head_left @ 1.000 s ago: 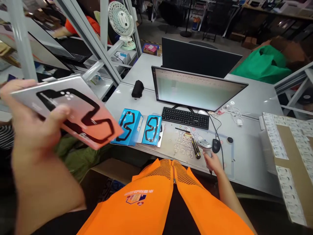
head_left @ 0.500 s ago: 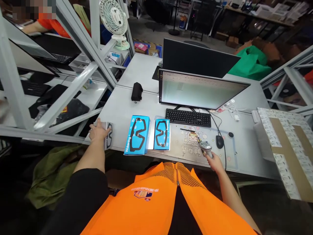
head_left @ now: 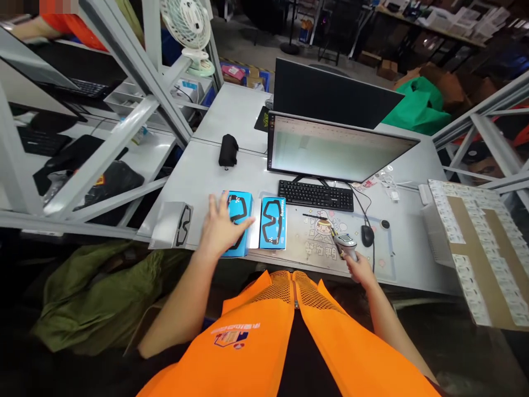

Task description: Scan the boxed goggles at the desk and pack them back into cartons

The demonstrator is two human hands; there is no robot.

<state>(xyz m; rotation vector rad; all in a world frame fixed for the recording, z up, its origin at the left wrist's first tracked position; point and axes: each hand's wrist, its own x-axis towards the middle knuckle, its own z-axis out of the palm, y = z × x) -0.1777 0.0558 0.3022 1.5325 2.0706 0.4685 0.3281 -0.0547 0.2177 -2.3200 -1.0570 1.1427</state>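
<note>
My left hand (head_left: 220,229) is over the left side of a larger blue box (head_left: 240,243) printed with a black strap-like outline. Its fingers are spread; whether they touch the box I cannot tell. To its left stands a grey-white box (head_left: 168,226) with a similar outline on its side. A smaller blue box (head_left: 273,223) lies just right of the larger one. My right hand (head_left: 360,268) is closed around the handle of a barcode scanner (head_left: 345,241), held over the front of the desk mat, its head pointing left and away from me.
A monitor (head_left: 326,146) stands behind a black keyboard (head_left: 316,196), with a mouse (head_left: 367,236) to the right. A black pouch (head_left: 228,150) sits further back. Metal frame bars (head_left: 124,132) border the left side. A label-covered cardboard panel (head_left: 463,207) is at the right.
My left hand has let go of the grey-white box and moved right to the larger blue box. The right hand still holds the scanner in nearly the same place. The view has shifted slightly.
</note>
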